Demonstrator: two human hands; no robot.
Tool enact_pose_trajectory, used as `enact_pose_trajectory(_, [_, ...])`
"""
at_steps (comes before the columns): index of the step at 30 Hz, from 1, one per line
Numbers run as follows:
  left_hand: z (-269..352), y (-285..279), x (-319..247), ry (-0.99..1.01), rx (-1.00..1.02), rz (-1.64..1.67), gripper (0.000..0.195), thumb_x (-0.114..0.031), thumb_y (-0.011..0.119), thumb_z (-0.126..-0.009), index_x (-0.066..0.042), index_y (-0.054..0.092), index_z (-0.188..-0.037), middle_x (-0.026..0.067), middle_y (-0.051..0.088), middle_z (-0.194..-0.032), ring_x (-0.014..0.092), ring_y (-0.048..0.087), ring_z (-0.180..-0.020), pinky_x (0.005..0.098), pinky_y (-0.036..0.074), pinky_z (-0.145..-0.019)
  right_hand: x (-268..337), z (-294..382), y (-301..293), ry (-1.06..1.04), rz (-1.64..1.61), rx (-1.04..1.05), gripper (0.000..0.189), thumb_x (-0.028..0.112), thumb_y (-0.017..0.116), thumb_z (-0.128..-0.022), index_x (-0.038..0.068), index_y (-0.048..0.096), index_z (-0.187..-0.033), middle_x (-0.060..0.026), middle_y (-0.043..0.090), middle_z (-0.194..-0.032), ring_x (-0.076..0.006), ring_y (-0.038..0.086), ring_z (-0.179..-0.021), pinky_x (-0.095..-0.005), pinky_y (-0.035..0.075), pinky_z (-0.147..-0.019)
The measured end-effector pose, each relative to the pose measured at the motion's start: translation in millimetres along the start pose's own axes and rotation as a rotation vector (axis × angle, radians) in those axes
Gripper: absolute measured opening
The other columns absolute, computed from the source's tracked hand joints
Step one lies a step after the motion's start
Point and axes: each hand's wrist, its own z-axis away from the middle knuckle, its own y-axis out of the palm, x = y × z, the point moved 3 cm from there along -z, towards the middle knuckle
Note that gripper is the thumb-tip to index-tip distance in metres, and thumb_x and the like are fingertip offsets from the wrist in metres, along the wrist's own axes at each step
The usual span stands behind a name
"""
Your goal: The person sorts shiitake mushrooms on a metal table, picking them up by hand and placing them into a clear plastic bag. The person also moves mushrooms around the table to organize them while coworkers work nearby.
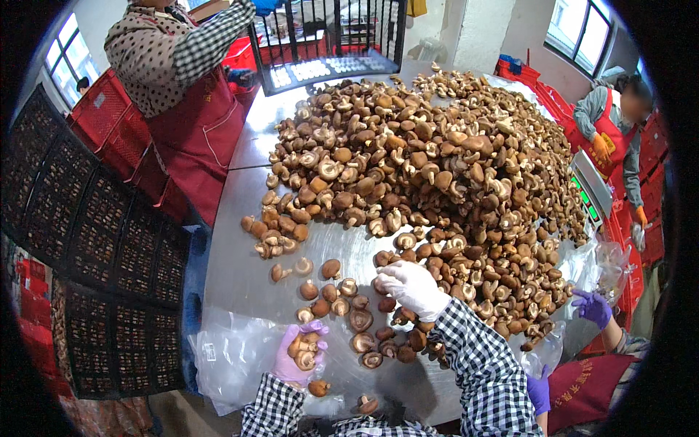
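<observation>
My left hand, in a thin purple glove, is turned palm up near the table's front edge and holds several brown mushrooms. A white glove covers my right hand, which reaches over the near edge of a large mushroom pile; its fingertips touch or nearly touch a brown mushroom, and the glove hides whether it grips one. Loose mushrooms lie cap up and stem up between my two hands. One mushroom rests just below my left hand.
Clear plastic bags lie left of my left hand on the metal table. A co-worker in purple gloves is close at the right. Another person stands at the back left by a black crate. A scale stands far right.
</observation>
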Motion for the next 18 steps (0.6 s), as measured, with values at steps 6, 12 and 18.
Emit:
enact_pose_trajectory(6, [2,-19,-4,0.003,-0.012,0.055,0.058,-0.050,0.049,-0.106,0.002,0.064,-0.125,0.0193,0.065,-0.128,0.029,0.067,-0.096,0.0394,0.057,-0.068,-19,-10,10,0.216,-0.220,0.169,0.033,0.033,0.055,-0.105,0.006,0.072,-0.113,-0.0150,0.069,-0.099,-0.0340,0.066,-0.097,-0.0421,0.053,-0.086])
enact_pose_trajectory(12, [11,-26,-1,0.061,-0.136,-0.018,0.059,-0.051,0.048,-0.106,0.003,0.066,-0.121,0.0186,0.068,-0.124,0.029,0.066,-0.093,0.0392,0.056,-0.066,-37,-86,-44,-0.310,0.536,-0.424,0.016,0.011,0.069,-0.089,0.004,0.074,-0.102,-0.0136,0.074,-0.101,-0.0261,0.071,-0.092,-0.0394,0.059,-0.084])
enact_pose_trajectory(18, [0,-17,13,0.018,-0.223,-0.091,0.057,-0.050,0.049,-0.106,0.003,0.065,-0.121,0.0188,0.068,-0.123,0.029,0.066,-0.094,0.0366,0.055,-0.065,-132,-147,-71,0.274,0.701,-0.145,0.083,0.046,0.075,-0.086,0.011,0.045,-0.155,-0.0237,0.048,-0.153,-0.0391,0.049,-0.138,-0.0456,0.038,-0.118])
